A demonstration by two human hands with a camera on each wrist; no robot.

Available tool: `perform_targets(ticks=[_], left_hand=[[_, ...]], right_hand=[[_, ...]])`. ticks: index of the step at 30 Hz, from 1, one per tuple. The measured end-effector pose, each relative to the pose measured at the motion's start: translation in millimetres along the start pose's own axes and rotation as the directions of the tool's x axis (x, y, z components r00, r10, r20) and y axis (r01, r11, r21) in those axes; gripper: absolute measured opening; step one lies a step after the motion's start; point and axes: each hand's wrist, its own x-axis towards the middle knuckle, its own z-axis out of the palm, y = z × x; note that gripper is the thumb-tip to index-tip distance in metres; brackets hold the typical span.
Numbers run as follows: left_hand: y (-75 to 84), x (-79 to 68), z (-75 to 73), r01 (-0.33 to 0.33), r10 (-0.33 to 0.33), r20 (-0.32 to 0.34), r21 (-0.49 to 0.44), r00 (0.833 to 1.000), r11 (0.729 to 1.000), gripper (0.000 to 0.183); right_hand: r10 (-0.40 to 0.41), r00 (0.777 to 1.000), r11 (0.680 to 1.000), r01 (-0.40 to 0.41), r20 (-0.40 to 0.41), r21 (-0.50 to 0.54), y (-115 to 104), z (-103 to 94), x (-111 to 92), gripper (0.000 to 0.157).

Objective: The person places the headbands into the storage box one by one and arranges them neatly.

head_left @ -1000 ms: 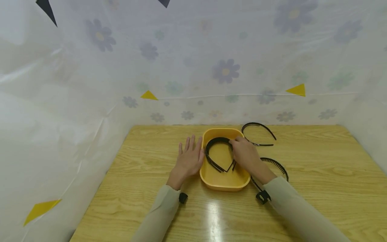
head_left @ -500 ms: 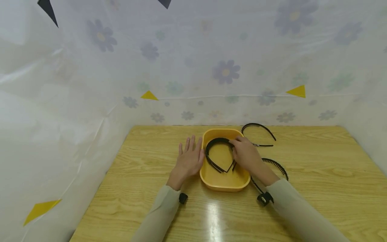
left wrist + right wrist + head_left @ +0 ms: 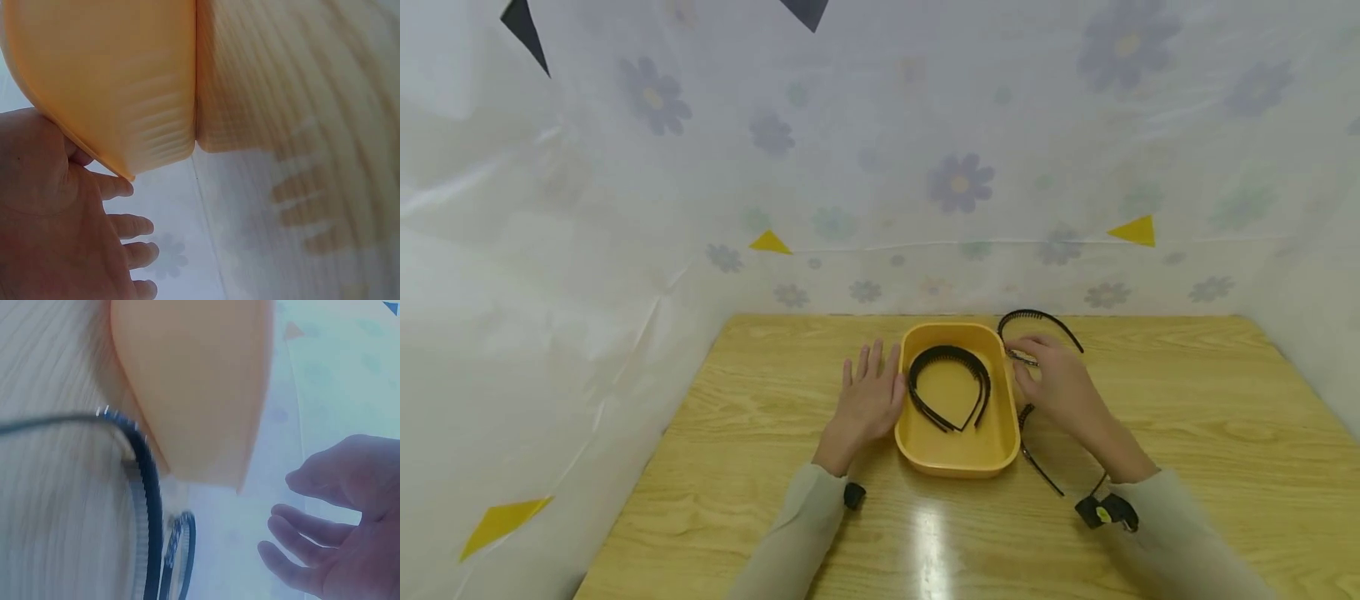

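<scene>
A yellow plastic basin (image 3: 957,472) stands on the table with black toothed headbands (image 3: 951,351) nested inside. My left hand (image 3: 867,404), fingers straight, rests against the basin's left side; in the left wrist view its thumb side touches the rim (image 3: 81,149). Just right of the basin my right hand (image 3: 1063,390) is in the air, fingers loosely bent and apart, holding nothing in the right wrist view. Beneath it lies a black headband (image 3: 1041,471), partly hidden by hand and wrist. Behind it another black headband (image 3: 1060,325) lies near the table's back edge, also partly covered.
The wood-grain table (image 3: 760,358) meets a flower-patterned sheet (image 3: 865,192) at the back, with similar sheeting at the sides. A black wrist camera (image 3: 1105,512) sits at the right cuff, another (image 3: 854,493) at the left.
My right hand has let go of the headbands in the basin and moved out over the right rim. The left hand has stayed at the basin's side.
</scene>
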Motion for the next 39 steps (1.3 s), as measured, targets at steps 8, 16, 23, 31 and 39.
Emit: perform_targets(ticks=[8,16,23,31,39], left_hand=[[0.5,-1.2,0.4,-0.002,0.002,-0.013,-0.009,1.0,1.0,0.058],[-3.3,-1.8,-0.4,-0.004,0.004,-0.016,-0.013,1.0,1.0,0.058],[-5.5,0.2,3.2,0.011,-0.011,-0.003,-0.025,1.0,1.0,0.059],[-5.2,4.4,4.8,0.009,-0.009,0.004,-0.013,1.0,1.0,0.059],[-7.4,7.6,5.4,-0.006,0.006,-0.005,-0.021,1.0,1.0,0.058]], right_hand=[[0.052,0.999,0.998,-0.052,0.008,0.032,18,-22.5,-27,0.038],[0.14,0.989,0.988,-0.142,0.035,0.06,31,-33.2,-52,0.04],[0.155,0.987,0.98,-0.16,0.051,0.116,49,-36.6,-75,0.04],[0.235,0.955,0.959,-0.258,0.178,0.12,67,-36.4,-85,0.037],[0.251,0.938,0.955,-0.28,0.238,0.095,76,-31.0,-83,0.029]])
